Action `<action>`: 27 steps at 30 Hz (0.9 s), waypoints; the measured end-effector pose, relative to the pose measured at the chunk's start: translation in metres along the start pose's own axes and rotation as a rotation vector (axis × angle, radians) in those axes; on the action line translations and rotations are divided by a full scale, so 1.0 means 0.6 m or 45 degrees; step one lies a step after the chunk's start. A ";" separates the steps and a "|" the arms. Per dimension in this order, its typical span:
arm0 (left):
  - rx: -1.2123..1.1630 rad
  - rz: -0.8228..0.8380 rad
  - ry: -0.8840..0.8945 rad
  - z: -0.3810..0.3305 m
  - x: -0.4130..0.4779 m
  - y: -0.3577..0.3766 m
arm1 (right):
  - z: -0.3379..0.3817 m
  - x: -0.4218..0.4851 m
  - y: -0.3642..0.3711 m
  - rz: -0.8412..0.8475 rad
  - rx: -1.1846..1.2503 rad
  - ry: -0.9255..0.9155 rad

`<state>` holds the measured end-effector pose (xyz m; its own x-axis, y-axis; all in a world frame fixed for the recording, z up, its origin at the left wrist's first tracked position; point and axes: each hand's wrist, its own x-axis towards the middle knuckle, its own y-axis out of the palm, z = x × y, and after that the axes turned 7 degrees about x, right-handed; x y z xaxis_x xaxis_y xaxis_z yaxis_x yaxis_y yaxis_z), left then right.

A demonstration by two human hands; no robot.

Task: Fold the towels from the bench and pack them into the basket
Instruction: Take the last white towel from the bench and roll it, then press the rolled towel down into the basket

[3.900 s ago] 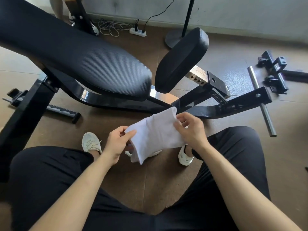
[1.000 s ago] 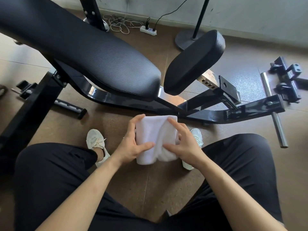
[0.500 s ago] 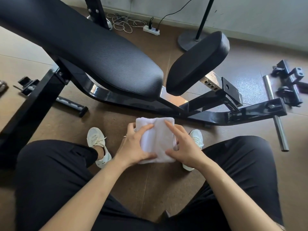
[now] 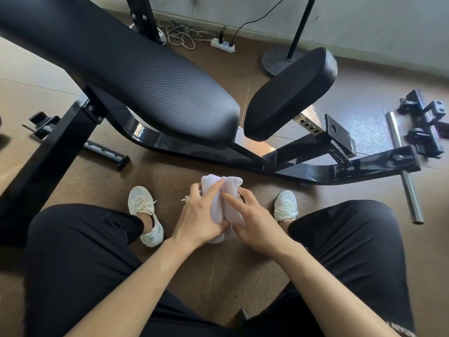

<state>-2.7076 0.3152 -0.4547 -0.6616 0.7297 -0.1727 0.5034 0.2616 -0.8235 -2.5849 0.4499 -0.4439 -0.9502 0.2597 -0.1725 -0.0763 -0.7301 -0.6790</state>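
The folded towel (image 4: 222, 207) is held just below frame centre, with its long axis running up the frame. It is gripped from the left by the left hand (image 4: 198, 221) and from the right by the right hand (image 4: 255, 223). No basket is seen.

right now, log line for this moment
phase: folding | towel: in both hands | left hand: grips | right hand: grips | basket: unseen

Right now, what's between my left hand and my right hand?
The folded white towel. In the head view the left hand and the right hand hold it from either side, fingers curled round it.
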 end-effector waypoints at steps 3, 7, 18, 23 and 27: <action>-0.262 -0.003 0.062 0.009 -0.001 -0.006 | -0.003 0.001 0.002 -0.077 0.094 0.040; -0.544 0.052 0.049 0.012 0.000 -0.011 | -0.003 0.005 -0.007 -0.196 0.342 0.184; -0.613 -0.042 0.108 0.005 0.006 -0.006 | -0.016 0.008 0.002 -0.253 0.919 0.275; -0.892 0.270 0.004 -0.003 0.001 -0.010 | -0.027 0.007 0.006 -0.223 1.228 0.362; -1.153 0.448 -0.153 0.010 -0.009 0.016 | -0.038 -0.001 0.031 -0.138 1.367 0.444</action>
<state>-2.7025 0.3100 -0.4645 -0.4188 0.8027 -0.4246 0.8859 0.4639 0.0033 -2.5787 0.4507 -0.4726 -0.7995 0.3939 -0.4535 -0.5325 -0.8140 0.2319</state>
